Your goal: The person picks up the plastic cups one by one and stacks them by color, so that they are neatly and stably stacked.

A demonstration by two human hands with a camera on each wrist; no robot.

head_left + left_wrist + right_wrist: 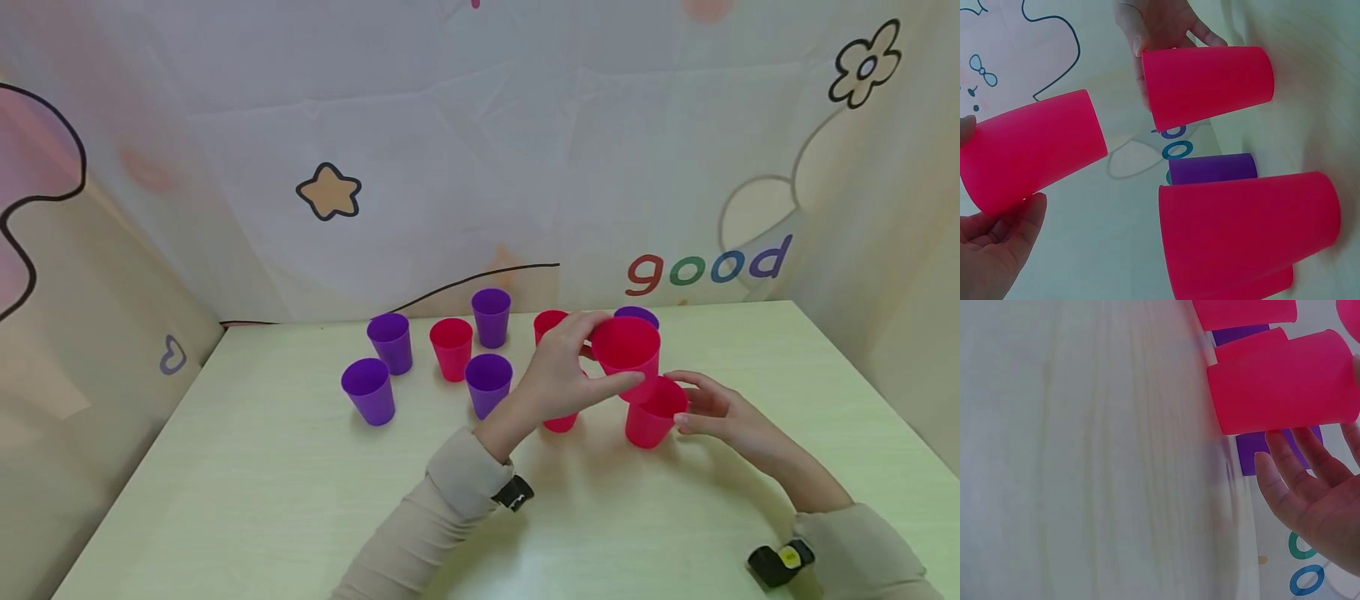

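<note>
Left grip [564, 371] pinches a bright red, tapered, seemingly plastic cup [627, 348] between thumb and fingers, spread about as wide as the cup. That raised cup is just above a matching red standing cup [649, 425] on the pale, wood-grained table [225, 500] — the left wrist view shows a gap between the two. Beside the standing cup, the right grip [722, 417] is loosely parted, fingers and thumb near its rim; how firmly they touch it I cannot tell. Doing this well calls, I judge, for light pressure so the wall does not flex, a level base, and right fingers ready to steady the standing cup. Farther out are other red cups [452, 354] and purple tapered cups [375, 400] — then a printed, pale cloth backdrop [435, 200].
</note>
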